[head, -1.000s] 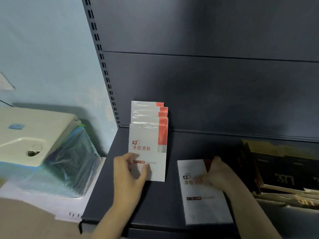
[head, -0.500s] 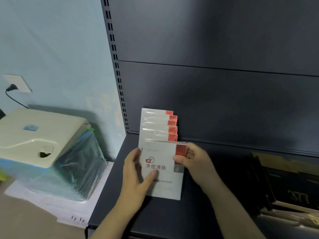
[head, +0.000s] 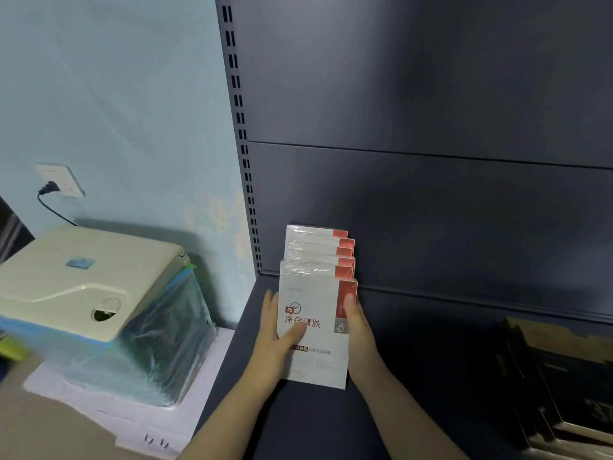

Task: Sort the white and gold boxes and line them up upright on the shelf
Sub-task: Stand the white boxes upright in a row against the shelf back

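Your left hand [head: 275,340] and right hand [head: 360,336] hold front box [head: 315,333] near upright, fingers [head: 348,305] curled round its sides, at head of white row [head: 318,250] by shelf [head: 414,376] left edge. Release while tilted: likely topples forward. Push hard: row skews. At right edge, gold boxes [head: 564,376] not yet stood.

You have bare dark grey metal shelf [head: 431,366] between the upright row of white boxes with red corners [head: 318,250] and the black-and-gold boxes [head: 564,376] to its right; the dark back panel [head: 431,227] closes the rear; the slotted grey post [head: 240,127] stands near the row's left; your left hand [head: 275,340] and right hand [head: 360,333] grip its front white box [head: 315,366].
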A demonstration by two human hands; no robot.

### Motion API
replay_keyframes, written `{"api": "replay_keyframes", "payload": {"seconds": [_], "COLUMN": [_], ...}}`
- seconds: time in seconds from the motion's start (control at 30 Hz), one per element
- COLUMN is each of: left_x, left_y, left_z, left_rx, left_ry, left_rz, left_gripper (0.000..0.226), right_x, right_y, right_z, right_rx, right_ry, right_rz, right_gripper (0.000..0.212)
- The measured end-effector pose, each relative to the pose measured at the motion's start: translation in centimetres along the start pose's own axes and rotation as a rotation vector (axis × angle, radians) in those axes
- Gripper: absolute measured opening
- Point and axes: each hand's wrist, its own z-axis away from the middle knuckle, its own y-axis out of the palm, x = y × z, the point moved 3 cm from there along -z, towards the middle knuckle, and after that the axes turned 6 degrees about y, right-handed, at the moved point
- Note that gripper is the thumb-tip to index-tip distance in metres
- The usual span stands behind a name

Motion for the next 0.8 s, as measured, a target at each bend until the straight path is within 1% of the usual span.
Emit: {"api": "replay_keyframes", "payload": {"seconds": [0.03,0.07,0.13,0.17,0.23,0.37,0.4,0.43,0.5,0.53,0.6,0.63,0.7,0.73,0.8], "left_x": [0.0,-0.1,0.0,0.0,0.0,0.3,0.2,0.3,0.5,0.7,1.2,1.3,1.7,1.8,1.7], "left_y": [-0.1,-0.2,-0.4,-0.3,-0.4,-0.9,-0.9,-1.0,-1.1,-1.3,-1.6,-1.5,-1.5,-1.3,-1.1], "left_z": [-0.4,-0.8,-1.4,-1.7,-2.0,-2.3,-2.6,-2.9,-3.3,-3.4,-3.7,-3.6,-3.6,-3.9,-4.4], "left_rx": [-0.002,0.017,0.086,0.13,0.169,0.187,0.186,0.189,0.174,0.135,0.097,0.068,-0.003,-0.014,-0.019], "left_ry": [0.004,0.007,-0.002,-0.037,-0.084,-0.081,-0.091,-0.111,-0.183,-0.184,-0.11,-0.114,-0.224,-0.254,-0.296], "left_rz": [-0.013,0.005,0.074,0.135,0.198,0.184,0.147,0.137,0.173,0.168,0.206,0.207,0.257,0.269,0.284], "left_gripper": [0.082,0.083,0.07,0.066,0.065,0.065,0.063,0.057,0.033,0.031,0.048,0.056,0.074,0.075,0.063], "right_x": [0.1,0.0,-0.1,-0.2,-0.2,-0.5,-0.6,-0.6,-0.7,-0.6,-0.7,-0.7,-0.9,-1.0,-1.2], "right_y": [0.1,0.1,-0.1,-0.2,0.0,0.3,0.1,0.0,-0.6,-0.9,-1.6,-1.7,-1.4,-1.2,-0.8], "right_z": [-0.1,-0.1,-0.4,-0.5,-0.7,-1.2,-1.3,-1.3,-1.3,-1.3,-1.8,-2.0,-2.4,-2.5,-2.8], "right_rx": [0.024,0.038,0.052,0.057,0.072,0.041,0.043,0.05,0.094,0.093,0.028,0.012,0.003,-0.009,-0.03], "right_ry": [0.015,0.028,0.033,0.027,0.008,-0.055,-0.061,-0.065,-0.077,-0.075,-0.031,-0.012,0.03,0.064,0.119], "right_rz": [-0.017,-0.03,-0.033,-0.029,-0.013,0.068,0.071,0.073,0.048,0.012,-0.074,-0.097,-0.126,-0.138,-0.18], "right_gripper": [0.074,0.074,0.071,0.07,0.068,0.062,0.063,0.064,0.066,0.067,0.071,0.072,0.075,0.076,0.077]}}
